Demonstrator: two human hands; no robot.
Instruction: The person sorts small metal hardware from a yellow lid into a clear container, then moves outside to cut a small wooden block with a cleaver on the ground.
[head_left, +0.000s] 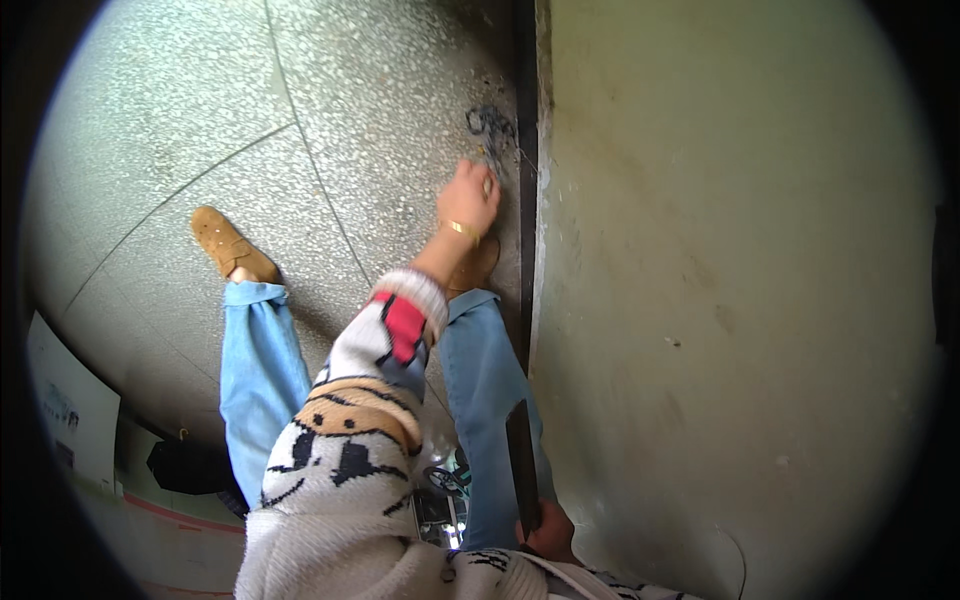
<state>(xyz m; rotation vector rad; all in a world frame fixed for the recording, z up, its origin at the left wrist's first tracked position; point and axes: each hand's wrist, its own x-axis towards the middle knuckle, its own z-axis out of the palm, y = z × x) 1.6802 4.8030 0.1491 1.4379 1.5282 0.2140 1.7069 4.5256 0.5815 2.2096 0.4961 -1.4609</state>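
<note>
My left hand (469, 196), with a gold-coloured bracelet at the wrist, reaches down to the terrazzo floor beside the wall. Just beyond its bent fingertips lies a dark tangle of thread or fluff (491, 127). The fingers hide whether they pinch any of it. Low in the view, my right hand (551, 529) is closed around the lower end of a long, dark, flat strip (523, 469). That strip points up in front of my right trouser leg and has a slanted upper end. I cannot tell what kind of object it is.
A dark baseboard (528, 187) runs along the foot of the stained pale wall (720, 262) on the right. My brown shoes (232, 244) stand apart on the speckled floor (360, 90). Behind me, upside down, appear a black umbrella-like object (187, 465) and a wheeled thing (446, 480).
</note>
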